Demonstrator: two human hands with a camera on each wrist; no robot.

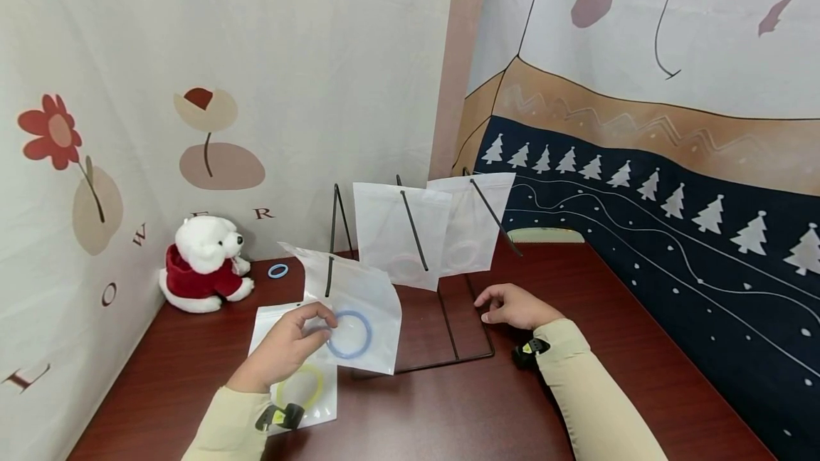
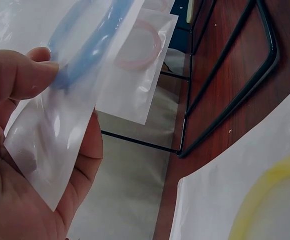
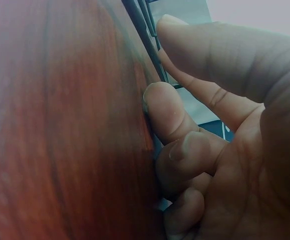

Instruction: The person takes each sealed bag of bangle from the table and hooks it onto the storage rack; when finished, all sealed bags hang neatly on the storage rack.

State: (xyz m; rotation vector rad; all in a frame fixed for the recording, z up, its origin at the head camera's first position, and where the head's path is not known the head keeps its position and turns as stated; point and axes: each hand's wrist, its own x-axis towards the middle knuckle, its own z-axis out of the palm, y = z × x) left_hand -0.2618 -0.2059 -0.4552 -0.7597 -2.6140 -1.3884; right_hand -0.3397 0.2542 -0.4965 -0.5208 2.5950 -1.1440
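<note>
My left hand [image 1: 291, 343] pinches a translucent white bag [image 2: 70, 130] between thumb and fingers, beside the blue ring [image 1: 349, 334] inside it. This bag's upper part is at the left hook [image 1: 329, 276] of a black wire rack [image 1: 448, 322], and the hook's end shows in front of it. Below my left hand, a bag with a yellow ring [image 1: 301, 388] lies on the table. My right hand [image 1: 519, 306] is low beside the rack's base, fingers loosely bent, thumb and index fingertips [image 3: 167, 27] right at the wire.
Two more white bags hang on the rack: a middle one [image 1: 384, 226] with a pink ring and a right one [image 1: 470, 223]. At the back left of the table [image 1: 435, 415] sits a white toy bear [image 1: 205, 262] in red, next to a small blue ring [image 1: 278, 271].
</note>
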